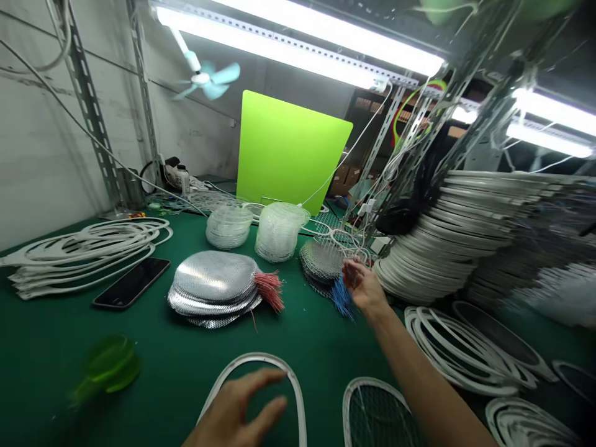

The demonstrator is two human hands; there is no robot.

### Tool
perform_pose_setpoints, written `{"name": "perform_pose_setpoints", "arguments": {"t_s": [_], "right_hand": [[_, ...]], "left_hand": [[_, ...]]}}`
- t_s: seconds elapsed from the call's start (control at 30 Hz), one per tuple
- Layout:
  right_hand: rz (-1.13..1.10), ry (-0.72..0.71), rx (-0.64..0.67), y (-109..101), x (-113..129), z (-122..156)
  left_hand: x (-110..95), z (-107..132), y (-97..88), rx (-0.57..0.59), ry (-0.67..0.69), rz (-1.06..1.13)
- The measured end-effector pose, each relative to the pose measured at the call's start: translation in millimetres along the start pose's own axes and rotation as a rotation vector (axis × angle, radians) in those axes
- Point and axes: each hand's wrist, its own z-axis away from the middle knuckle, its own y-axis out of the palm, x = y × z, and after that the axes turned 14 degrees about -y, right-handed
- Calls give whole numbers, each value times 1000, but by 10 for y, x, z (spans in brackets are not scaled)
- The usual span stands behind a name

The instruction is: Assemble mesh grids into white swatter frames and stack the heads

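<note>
My left hand (pixel 239 406) is low in the view, thumb and forefinger apart, over a white oval frame (pixel 302 410) on the green table. It holds nothing that I can see. Farther off, my right hand (pixel 365 287) reaches to a pile of dark oval mesh sheets (pixel 321 261) with blue wire ends (pixel 342 299). Its fingers are loosely bent and apart, beside the pile's right edge; no sheet shows lifted. Left of that lies a stack of silvery mesh sheets (pixel 214 276) with red wire ends (pixel 270 288). Another oval frame with netting (pixel 379 413) lies under my right forearm.
White frames (pixel 107 242) and a phone (pixel 131 284) lie at left, near a blurred green object (pixel 112 363). Clear round stacks (pixel 278 233) stand before a lime green panel (pixel 293 149). Tall piled white frames (pixel 433 242) and looped frames (pixel 459 354) crowd the right.
</note>
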Motion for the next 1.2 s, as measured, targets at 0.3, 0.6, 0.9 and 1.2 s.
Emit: {"name": "perform_pose_setpoints", "arguments": {"t_s": [0.3,0.6,0.9,1.2], "right_hand": [[-140,424,307,-416,-435,2496],[-86,470,332,-424,-808,3027],[-21,506,366,-542,-894,3097],[-30,565,311,-713,-892,3233]], "left_hand": [[-461,-179,-207,-18,-210,856],[103,590,-190,-169,-313,506],[690,1225,327,-259,97,-729],[603,1088,670,-477,34,-799]]}}
